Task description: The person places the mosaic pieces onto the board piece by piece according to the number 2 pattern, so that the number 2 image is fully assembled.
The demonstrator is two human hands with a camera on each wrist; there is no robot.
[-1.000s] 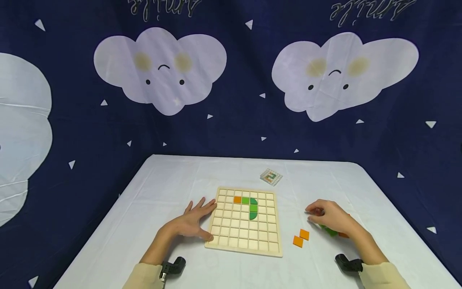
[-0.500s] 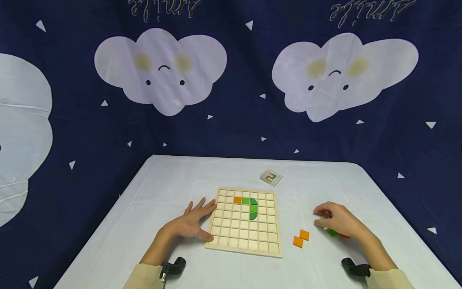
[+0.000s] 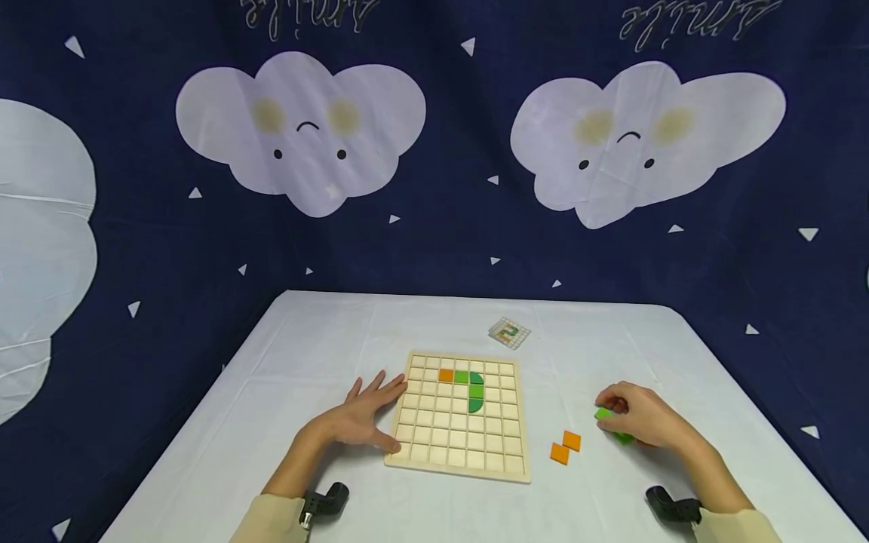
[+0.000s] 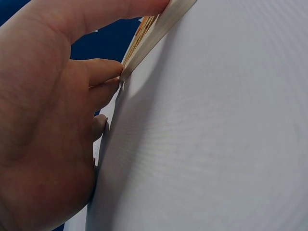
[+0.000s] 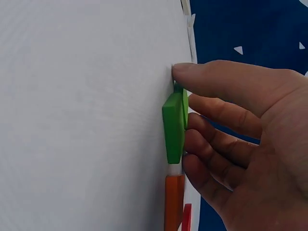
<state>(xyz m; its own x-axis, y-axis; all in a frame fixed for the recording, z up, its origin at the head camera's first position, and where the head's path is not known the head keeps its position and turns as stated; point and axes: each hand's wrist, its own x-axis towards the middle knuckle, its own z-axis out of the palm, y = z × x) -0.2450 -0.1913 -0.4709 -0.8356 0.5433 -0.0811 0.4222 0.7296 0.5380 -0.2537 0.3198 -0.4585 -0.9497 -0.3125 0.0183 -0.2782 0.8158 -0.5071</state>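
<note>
My left hand [image 3: 356,418] is spread along the left edge of the square wooden grid board [image 3: 448,456], fingertips on its rim and thumb at the lower left corner; the left wrist view shows the thumb touching the board's side [image 4: 163,26]. On the board sit an orange square, two green squares and two dark green rounded tiles. To its right, my right hand [image 3: 645,415] pinches a light green tile [image 3: 603,414] between thumb and curled fingers, low on the cloth. Another green tile [image 5: 173,130] lies just below it, with an orange tile [image 5: 173,202] and a red piece [image 5: 187,219] beyond.
Two loose orange squares [image 3: 572,441] lie between the board and my right hand. Behind the board lies a small pattern card [image 3: 509,332] with a grid picture. A white cloth covers the table [image 3: 353,324], and a dark blue curtain with clouds hangs behind.
My right hand has moved right and slightly toward me, over the tile pile. A light green tile now shows between its thumb and forefinger. The left hand and board stay put.
</note>
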